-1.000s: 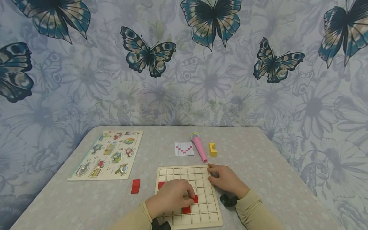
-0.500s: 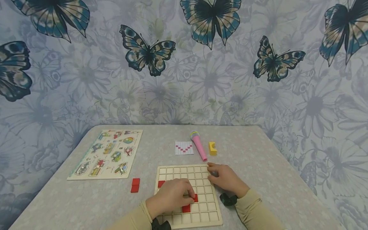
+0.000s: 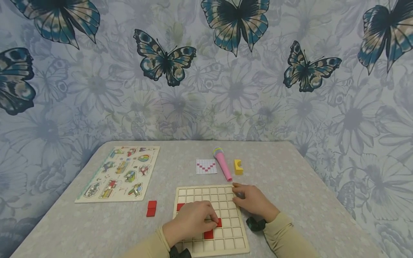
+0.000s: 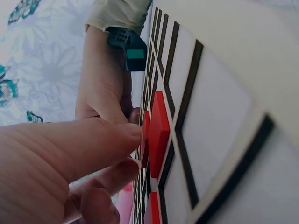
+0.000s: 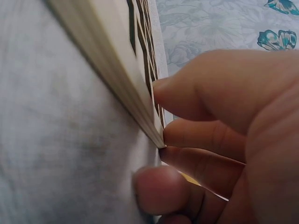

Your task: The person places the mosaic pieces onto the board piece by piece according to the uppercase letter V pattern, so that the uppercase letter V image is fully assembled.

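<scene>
A pale wooden grid board (image 3: 230,233) lies on the table with several red square tiles set in its cells. My left hand (image 3: 193,219) reaches over it, thumb and forefinger pinching a red tile (image 3: 219,222) at a cell. Seen from the left wrist, that tile (image 4: 145,140) sits by the thumb tip, with a thicker-looking red tile (image 4: 160,133) nearer the camera. The left hand hides part of the grid. At the board's far right corner, my right hand (image 3: 256,201) grips the edge; its thumb (image 5: 182,93) rests on top and fingers touch the corner.
Two red tiles (image 3: 151,209) lie left of the board. Behind it are a pattern card (image 3: 206,167), a pink toy microphone (image 3: 223,165) and a yellow notched block (image 3: 238,167). A picture puzzle board (image 3: 120,175) lies at the left. A butterfly-patterned wall covering (image 3: 226,107) rises behind the table.
</scene>
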A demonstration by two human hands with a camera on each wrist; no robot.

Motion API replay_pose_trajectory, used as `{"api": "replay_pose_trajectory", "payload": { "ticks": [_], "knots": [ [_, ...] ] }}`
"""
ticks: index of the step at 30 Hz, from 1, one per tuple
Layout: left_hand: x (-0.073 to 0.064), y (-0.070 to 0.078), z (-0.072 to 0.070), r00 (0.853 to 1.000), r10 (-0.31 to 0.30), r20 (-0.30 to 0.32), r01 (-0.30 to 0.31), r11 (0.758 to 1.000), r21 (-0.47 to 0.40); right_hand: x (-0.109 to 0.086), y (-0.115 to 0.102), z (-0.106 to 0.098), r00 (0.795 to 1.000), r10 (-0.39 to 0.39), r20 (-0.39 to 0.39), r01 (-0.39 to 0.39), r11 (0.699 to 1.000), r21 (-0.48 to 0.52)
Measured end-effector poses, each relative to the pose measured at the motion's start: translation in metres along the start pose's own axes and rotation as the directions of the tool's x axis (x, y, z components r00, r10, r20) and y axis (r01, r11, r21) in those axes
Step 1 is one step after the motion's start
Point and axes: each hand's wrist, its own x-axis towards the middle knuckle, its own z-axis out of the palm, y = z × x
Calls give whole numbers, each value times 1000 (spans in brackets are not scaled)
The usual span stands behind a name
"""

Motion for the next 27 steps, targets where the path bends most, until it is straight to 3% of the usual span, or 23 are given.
{"api": "replay_pose_trajectory", "payload": {
  "ticks": [4,8,11,14,17,20,23,27],
  "knots": [
    [-7,3,-16,997,37,-63,-37,999,2,-1,0,1,1000,-8,-2,8,1000,-3],
    [-24,-5,-57,973,41,-228,-45,999,-14,-2,-2,1,1000,-1,-3,1,1000,9],
    [-42,-29,-86,952,-51,-302,56,998,9,-1,-3,0,1000,15,-4,-15,1000,20],
    [-61,-68,-101,937,-195,-290,215,976,37,0,-5,-1,1000,30,2,-30,999,16],
    [-79,-108,-101,908,-338,-246,351,936,7,1,-5,0,999,31,10,-31,999,7],
    [-92,-140,-92,887,-405,-222,403,913,-60,1,-5,0,999,29,12,-29,1000,7],
    [-99,-158,-86,893,-398,-210,380,917,-120,1,-3,-1,1000,15,7,-15,1000,8],
    [-102,-166,-85,910,-380,-167,356,921,-158,-1,0,0,1000,2,5,-3,1000,14]
  ]
}}
